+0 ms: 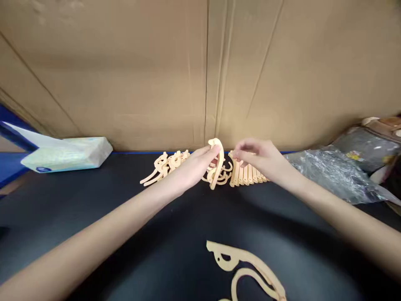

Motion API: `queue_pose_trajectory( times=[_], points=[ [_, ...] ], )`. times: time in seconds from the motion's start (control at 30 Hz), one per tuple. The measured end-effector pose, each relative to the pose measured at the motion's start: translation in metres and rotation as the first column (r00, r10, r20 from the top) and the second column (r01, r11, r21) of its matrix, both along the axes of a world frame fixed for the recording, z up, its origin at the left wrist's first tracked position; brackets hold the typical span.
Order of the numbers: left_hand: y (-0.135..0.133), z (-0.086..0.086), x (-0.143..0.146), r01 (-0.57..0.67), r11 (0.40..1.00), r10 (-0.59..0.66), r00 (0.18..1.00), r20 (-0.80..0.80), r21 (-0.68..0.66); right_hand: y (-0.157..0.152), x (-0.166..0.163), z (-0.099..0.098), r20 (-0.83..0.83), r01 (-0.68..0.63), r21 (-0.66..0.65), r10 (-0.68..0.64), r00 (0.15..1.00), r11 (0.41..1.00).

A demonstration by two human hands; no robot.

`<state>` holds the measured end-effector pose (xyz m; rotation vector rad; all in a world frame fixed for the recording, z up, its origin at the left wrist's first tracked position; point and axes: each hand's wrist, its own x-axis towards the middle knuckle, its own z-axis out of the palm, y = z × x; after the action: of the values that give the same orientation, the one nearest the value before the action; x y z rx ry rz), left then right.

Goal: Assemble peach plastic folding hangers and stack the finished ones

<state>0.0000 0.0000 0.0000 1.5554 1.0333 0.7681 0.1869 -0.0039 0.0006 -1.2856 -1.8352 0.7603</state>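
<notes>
One bent strip [220,164] clamped in the left hand [194,168]

The pale strip is near the centre of the frame, almost upright, its hooked end at the top and its lower end just in front of a small heap of hooked pieces [227,177]. The left grip is pinched on it, thumb against the upper part. Just to the right, the right hand [261,158] is over a row of slats [249,175], fingers curled toward the row's left end; whether its grip is together on a slat or apart from it, I cannot tell.

Left of centre, partly covered by the left hand and forearm, lies a pile of looped pieces [163,164] with long tails. At the lower centre of the frame, well apart from the hands, a flat arched piece [250,257] with a cut-out lobe rests on the black tabletop [156,259]; a curved band [246,271] lies along its underside, and the bottom edge of the frame crops both.

A tissue pack [72,154] lies at the middle left, one tissue sticking out. Crumpled clear plastic [335,171] fills the middle right. Brown cardboard [125,83] spans the upper half of the frame.
</notes>
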Motion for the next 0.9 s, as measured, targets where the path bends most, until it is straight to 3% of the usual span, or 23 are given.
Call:
queue_pose_trajectory(
  times=[0.23,0.33,0.43,0.5,0.6,0.67,0.7,0.73,0.8,0.87,0.9],
  points=[
    [-0.011,-0.006,-0.001,-0.019,0.997,0.02,1.0,-0.018,0.076,-0.004,-0.013,-0.004,-0.079,-0.191,-0.034,0.188,0.979,0.981],
    [-0.012,-0.009,-0.005,-0.033,0.988,0.043,0.997,-0.059,0.153,-0.005,-0.011,0.001,-0.103,-0.157,-0.011,0.155,0.982,0.987],
    [-0.008,-0.008,-0.009,-0.031,0.983,0.028,0.999,0.018,0.179,-0.006,-0.005,0.01,0.041,-0.086,0.152,0.08,0.996,0.985],
    [-0.007,-0.006,-0.011,-0.012,0.987,0.001,0.998,0.068,0.159,-0.008,-0.002,0.014,0.235,-0.08,0.352,-0.006,0.972,0.933],
    [-0.009,-0.003,-0.012,-0.002,0.974,0.008,1.0,-0.029,0.226,-0.012,-0.002,0.013,0.525,-0.151,0.645,-0.29,0.8,0.749],
    [-0.013,-0.002,-0.011,0.005,0.932,0.052,0.987,-0.149,0.362,-0.014,-0.004,0.008,0.621,-0.228,0.711,-0.442,0.647,0.665],
    [-0.015,-0.002,-0.011,0.022,0.902,0.085,0.97,-0.228,0.431,-0.014,-0.005,0.005,0.65,-0.251,0.707,-0.469,0.598,0.661],
    [-0.016,-0.002,-0.01,0.043,0.874,0.123,0.944,-0.306,0.484,-0.013,-0.006,0.003,0.673,-0.251,0.683,-0.459,0.579,0.685],
    [-0.018,-0.004,-0.009,0.089,0.841,0.191,0.875,-0.446,0.534,-0.01,-0.005,0.0,0.694,-0.188,0.563,-0.336,0.637,0.805],
    [-0.015,-0.007,-0.009,0.118,0.836,0.221,0.821,-0.526,0.535,-0.004,-0.001,0.002,0.597,-0.112,0.314,-0.104,0.795,0.943],
    [-0.011,-0.01,-0.009,0.127,0.84,0.221,0.808,-0.546,0.527,-0.001,0.002,0.005,0.475,-0.088,0.176,-0.006,0.88,0.981]
  ],
)
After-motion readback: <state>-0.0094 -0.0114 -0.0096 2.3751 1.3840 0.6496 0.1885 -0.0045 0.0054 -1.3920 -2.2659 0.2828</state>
